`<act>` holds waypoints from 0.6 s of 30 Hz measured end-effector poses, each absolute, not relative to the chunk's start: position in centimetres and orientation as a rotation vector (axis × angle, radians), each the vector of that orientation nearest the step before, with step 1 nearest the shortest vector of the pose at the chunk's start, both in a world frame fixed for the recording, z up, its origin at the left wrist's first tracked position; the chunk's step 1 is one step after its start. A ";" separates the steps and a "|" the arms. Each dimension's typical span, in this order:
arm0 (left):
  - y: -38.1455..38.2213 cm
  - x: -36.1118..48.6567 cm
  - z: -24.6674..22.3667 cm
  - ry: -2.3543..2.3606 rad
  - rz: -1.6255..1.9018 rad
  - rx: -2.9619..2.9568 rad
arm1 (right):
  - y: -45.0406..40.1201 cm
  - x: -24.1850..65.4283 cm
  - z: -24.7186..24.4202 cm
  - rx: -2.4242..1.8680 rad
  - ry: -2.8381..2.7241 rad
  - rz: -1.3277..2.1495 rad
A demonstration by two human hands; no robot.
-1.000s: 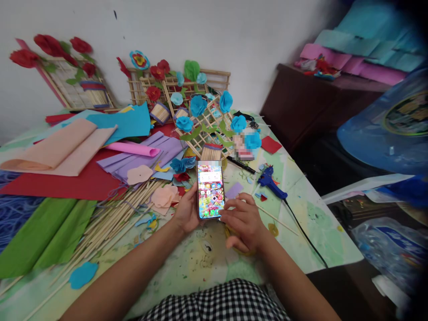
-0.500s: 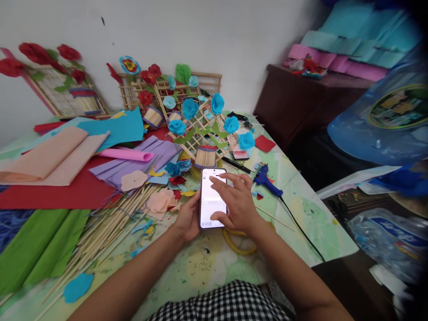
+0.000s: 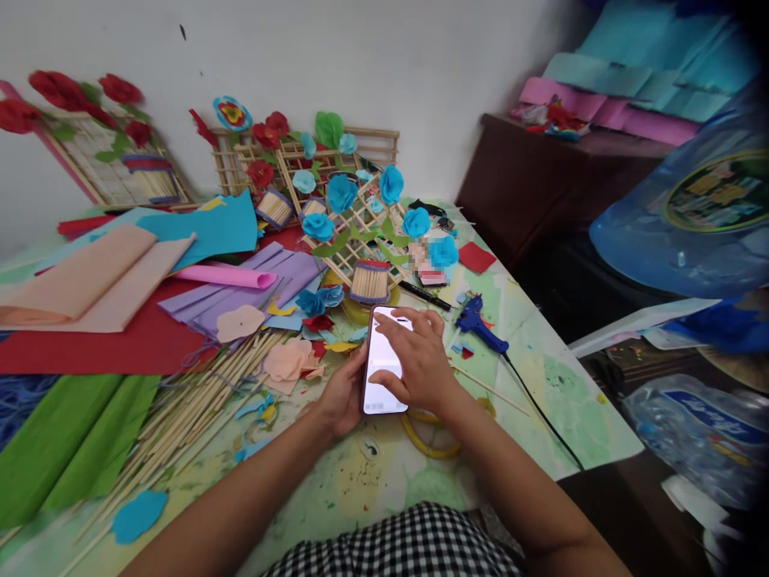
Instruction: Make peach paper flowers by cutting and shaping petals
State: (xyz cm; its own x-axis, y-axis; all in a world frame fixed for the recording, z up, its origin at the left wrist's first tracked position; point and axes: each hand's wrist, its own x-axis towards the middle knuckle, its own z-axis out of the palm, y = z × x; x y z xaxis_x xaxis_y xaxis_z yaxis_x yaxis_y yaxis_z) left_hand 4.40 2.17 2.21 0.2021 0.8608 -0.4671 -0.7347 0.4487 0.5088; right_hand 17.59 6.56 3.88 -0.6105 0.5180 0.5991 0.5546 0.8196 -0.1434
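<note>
A lit smartphone stands at the middle of the view, tilted slightly, its screen mostly white. My left hand is wrapped round its left edge and holds it. Over the screen, my right hand has its thumb and fingers spread, holding nothing; whether a fingertip touches the glass I cannot tell. Just beyond the phone is a small bundle of cut sticks on a bamboo lattice with blue paper flowers. A yellow ring lies partly under my right forearm.
A blue glue gun with a black cord lies at the right. Loose bamboo sticks, a peach paper flower and folded green paper cover the left. Further lattices with red flowers lean on the wall. A dark cabinet stands behind right.
The phone has tilted a little and shifted slightly right. My right hand has moved slightly left across the screen, its fingers still spread.
</note>
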 end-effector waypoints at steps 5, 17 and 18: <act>2.1 4.3 2.1 0.782 1.088 0.178 | 6.6 17.8 3.8 -0.779 -2.332 -0.093; 2.3 3.9 1.2 0.743 1.083 0.185 | 6.3 18.6 3.7 -0.787 -2.257 -0.036; 2.3 3.8 1.2 0.743 1.080 0.186 | 6.3 18.8 3.5 -0.776 -2.260 -0.024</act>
